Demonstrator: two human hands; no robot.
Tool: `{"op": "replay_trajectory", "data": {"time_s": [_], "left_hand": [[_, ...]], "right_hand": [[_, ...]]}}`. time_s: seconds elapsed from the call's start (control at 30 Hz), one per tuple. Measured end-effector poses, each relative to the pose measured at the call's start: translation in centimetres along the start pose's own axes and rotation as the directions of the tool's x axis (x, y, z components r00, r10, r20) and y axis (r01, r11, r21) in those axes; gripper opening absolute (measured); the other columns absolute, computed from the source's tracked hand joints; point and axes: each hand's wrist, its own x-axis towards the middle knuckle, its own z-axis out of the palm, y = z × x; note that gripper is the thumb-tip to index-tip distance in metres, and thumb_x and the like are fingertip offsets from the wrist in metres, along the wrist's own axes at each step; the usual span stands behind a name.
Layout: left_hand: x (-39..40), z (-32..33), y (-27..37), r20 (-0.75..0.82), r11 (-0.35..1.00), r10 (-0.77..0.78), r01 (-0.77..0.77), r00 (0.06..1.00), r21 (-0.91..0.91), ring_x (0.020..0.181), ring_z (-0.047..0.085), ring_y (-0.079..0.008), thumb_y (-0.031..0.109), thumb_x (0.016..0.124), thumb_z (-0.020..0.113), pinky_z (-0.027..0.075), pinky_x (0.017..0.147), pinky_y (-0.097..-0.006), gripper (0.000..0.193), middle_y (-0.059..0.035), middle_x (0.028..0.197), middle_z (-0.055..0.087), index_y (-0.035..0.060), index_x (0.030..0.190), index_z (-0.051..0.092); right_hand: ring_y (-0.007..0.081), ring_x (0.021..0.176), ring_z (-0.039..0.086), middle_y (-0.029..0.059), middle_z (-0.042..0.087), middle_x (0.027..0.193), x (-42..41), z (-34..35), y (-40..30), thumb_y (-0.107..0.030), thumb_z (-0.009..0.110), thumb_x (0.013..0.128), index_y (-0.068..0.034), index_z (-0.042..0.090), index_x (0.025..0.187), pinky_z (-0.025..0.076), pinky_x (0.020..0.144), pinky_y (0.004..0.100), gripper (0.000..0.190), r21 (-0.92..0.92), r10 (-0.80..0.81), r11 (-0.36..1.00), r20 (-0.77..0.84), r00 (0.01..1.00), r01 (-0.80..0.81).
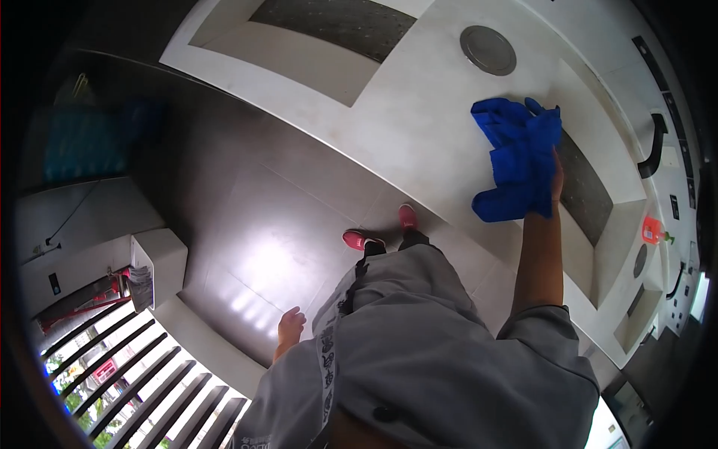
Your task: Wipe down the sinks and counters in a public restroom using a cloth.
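Observation:
A bunched blue cloth (519, 163) is held over the pale washbasin counter (415, 118) by my right hand (557, 174), which is mostly hidden behind it. The cloth hangs in loose folds beside the near edge of a recessed, dark-bottomed basin (583, 191). A round grey metal lid (488, 50) is set into the counter beyond the cloth. My left hand (291, 325) hangs low at my side above the tiled floor, fingers slightly bent, touching nothing.
A black faucet (655, 147) and an orange soap bottle with a green pump (652, 230) stand along the counter's back. Another basin (331, 28) lies at the top. A white bin-like box (168, 258) and slatted window bars (140, 387) are at the left.

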Motion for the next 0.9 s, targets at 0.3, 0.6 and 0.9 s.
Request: {"op": "replay_trajectory", "data": {"time_s": [0.3, 0.6, 0.9], "left_hand": [[0.1, 2.7, 1.9, 0.037, 0.999, 0.035, -0.037, 0.999, 0.035, 0.07, 0.054, -0.01, 0.02, 0.081, 0.062, 0.045, 0.062, -0.0249, 0.045, -0.0035, 0.084, 0.064, 0.0032, 0.123, 0.059], [-0.4, 8.2, 2.9, 0.048, 0.989, 0.105, -0.099, 0.993, -0.113, 0.075, 0.057, -0.0114, 0.021, 0.084, 0.062, 0.046, 0.068, -0.0267, 0.043, -0.0037, 0.09, 0.066, 0.0051, 0.124, 0.059], [0.4, 8.5, -4.5, -0.028, 0.987, 0.119, -0.115, 0.993, 0.112, 0.074, 0.059, -0.0122, 0.02, 0.082, 0.06, 0.047, 0.063, -0.0267, 0.046, -0.007, 0.082, 0.065, 0.0021, 0.124, 0.058]], "right_hand": [[0.0289, 0.091, 0.064, 0.0102, 0.064, 0.107, -6.5, 6.0, 1.1, -0.026, 0.066, 0.084, -0.005, 0.063, 0.107, 0.052, 0.076, 0.039, 0.031, -0.937, -0.069, 0.176, 0.294, 0.953, 0.302], [0.0291, 0.085, 0.052, 0.0086, 0.054, 0.09, -9.3, 8.0, 7.9, -0.029, 0.076, 0.07, -0.007, 0.061, 0.086, 0.037, 0.074, 0.0423, 0.031, -0.547, 0.155, -0.482, 0.715, 0.681, 0.684], [0.0306, 0.088, 0.052, 0.008, 0.053, 0.088, -3.7, 12.4, 12.9, -0.03, 0.076, 0.07, -0.009, 0.06, 0.082, 0.039, 0.074, 0.0441, 0.029, -0.441, 0.107, -0.506, 0.821, 0.561, 0.741]]}}
